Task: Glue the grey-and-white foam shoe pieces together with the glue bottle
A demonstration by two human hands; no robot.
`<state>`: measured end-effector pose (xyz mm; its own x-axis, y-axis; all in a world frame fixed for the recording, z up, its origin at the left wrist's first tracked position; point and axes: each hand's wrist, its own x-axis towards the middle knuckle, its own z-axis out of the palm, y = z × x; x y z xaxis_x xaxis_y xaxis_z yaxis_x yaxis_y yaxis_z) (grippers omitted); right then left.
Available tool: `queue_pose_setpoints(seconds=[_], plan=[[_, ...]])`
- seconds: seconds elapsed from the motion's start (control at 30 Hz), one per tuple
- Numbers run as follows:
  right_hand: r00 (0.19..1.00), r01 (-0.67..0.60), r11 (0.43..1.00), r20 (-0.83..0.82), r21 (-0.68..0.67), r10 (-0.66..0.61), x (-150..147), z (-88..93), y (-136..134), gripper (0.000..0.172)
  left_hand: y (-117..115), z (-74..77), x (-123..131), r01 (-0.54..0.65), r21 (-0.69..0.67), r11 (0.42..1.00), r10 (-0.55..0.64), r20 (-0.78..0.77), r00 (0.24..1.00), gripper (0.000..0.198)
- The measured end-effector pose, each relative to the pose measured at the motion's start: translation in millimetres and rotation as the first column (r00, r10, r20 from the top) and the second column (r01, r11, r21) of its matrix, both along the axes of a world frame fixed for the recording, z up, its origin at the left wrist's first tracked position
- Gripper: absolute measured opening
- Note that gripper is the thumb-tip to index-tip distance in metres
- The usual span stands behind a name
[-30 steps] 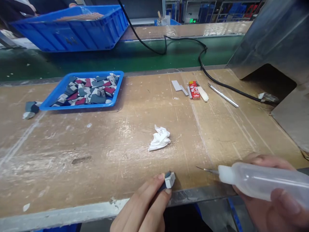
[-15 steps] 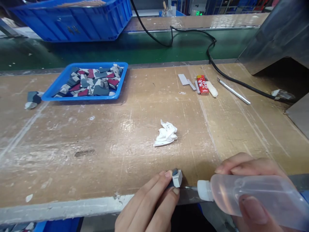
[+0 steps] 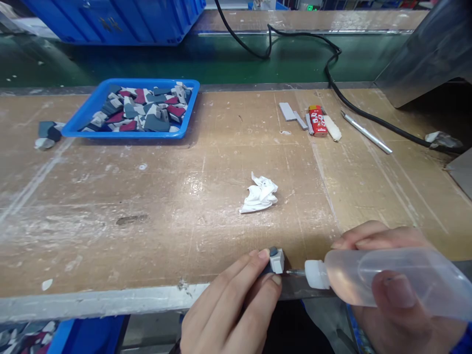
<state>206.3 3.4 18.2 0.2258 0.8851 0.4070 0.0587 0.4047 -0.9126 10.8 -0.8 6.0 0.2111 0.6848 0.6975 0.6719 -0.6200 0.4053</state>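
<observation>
Near the table's front edge, my left hand pinches a small grey-and-white plastic piece between thumb and fingers. Its white end faces right, while my fingers cover most of the grey part. My right hand is wrapped around a translucent squeeze bottle lying sideways, with clear liquid inside. From the bottle's white cap a thin needle tip points left, ending just beside the white end of the piece. Whether the tip touches it I cannot tell. A crumpled white tissue lies beyond my hands.
A blue tray of grey, white and maroon pieces sits back left, with a few loose pieces beside it. Back right are a red lighter-like item, a metal pen-shaped tool, a black cable and a metal housing.
The whole view has shifted, so the table appears slightly higher and further right. The needle tip stays close to the piece, and both hands keep their grips.
</observation>
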Motion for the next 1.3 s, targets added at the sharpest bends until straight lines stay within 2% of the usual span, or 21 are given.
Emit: queue_pose_setpoints(seconds=[0.13, 0.33, 0.43, 0.53, 0.63, 0.77, 0.87, 0.93, 1.07, 1.13, 1.23, 1.3], plan=[[0.999, 0.035, 0.998, 0.019, 0.044, -0.036, -3.5, 1.7, 2.7, 0.013, 1.2, -1.2, -1.4, 0.006, 0.009, 1.000, -0.006, -0.029, 1.000, 0.018], [0.988, 0.146, 0.987, 0.030, 0.072, -0.148, -9.8, 1.6, 6.4, 0.011, 4.1, -6.3, -1.0, 0.014, 0.068, 0.998, -0.014, -0.009, 1.000, 0.026], [0.982, 0.186, 0.981, 0.025, 0.062, -0.188, -11.4, 2.5, 7.7, 0.015, 3.4, -5.3, -3.0, 0.030, 0.045, 0.999, -0.030, -0.014, 0.999, 0.021], [0.971, 0.230, 0.970, -0.092, 0.078, -0.222, -14.9, 5.0, 6.9, 0.021, 0.6, -2.5, -7.3, 0.051, 0.013, 0.999, -0.051, -0.035, 0.998, 0.021], [0.926, 0.342, 0.933, -0.210, 0.109, -0.315, -18.4, 5.2, 5.4, 0.024, -3.2, 1.2, -12.1, 0.094, 0.002, 0.996, -0.093, -0.049, 0.994, 0.025], [0.925, 0.376, 0.903, -0.135, 0.207, -0.355, -15.6, -2.0, 6.5, 0.023, -4.4, 10.5, -16.1, 0.150, -0.067, 0.986, -0.155, -0.076, 0.985, 0.020], [0.933, 0.359, 0.885, -0.086, 0.296, -0.350, -11.5, -8.3, 7.9, 0.022, 1.2, 19.0, -17.5, 0.124, -0.131, 0.984, -0.131, -0.045, 0.990, 0.020], [0.940, 0.341, 0.879, -0.096, 0.333, -0.328, -10.3, -10.5, 7.5, 0.020, 7.7, 23.7, -18.9, 0.118, -0.127, 0.985, -0.130, -0.086, 0.988, 0.020], [0.968, 0.250, 0.915, -0.086, 0.315, -0.235, -11.9, -9.3, 2.5, 0.017, 21.5, 34.1, -23.1, 0.220, -0.119, 0.968, -0.242, -0.228, 0.943, 0.016], [0.972, 0.235, 0.934, -0.095, 0.268, -0.217, -13.8, -6.8, -0.4, 0.015, 25.8, 41.5, -23.9, 0.257, -0.093, 0.962, -0.273, -0.334, 0.902, 0.013], [0.967, 0.248, 0.946, -0.118, 0.209, -0.227, -16.9, -2.8, -2.4, 0.015, 28.7, 51.6, -22.1, 0.329, 0.019, 0.944, -0.275, -0.507, 0.817, 0.012], [0.967, 0.241, 0.949, -0.137, 0.201, -0.217, -18.1, -0.9, -1.7, 0.017, 29.9, 54.6, -20.6, 0.369, 0.062, 0.927, -0.276, -0.553, 0.786, 0.009]])
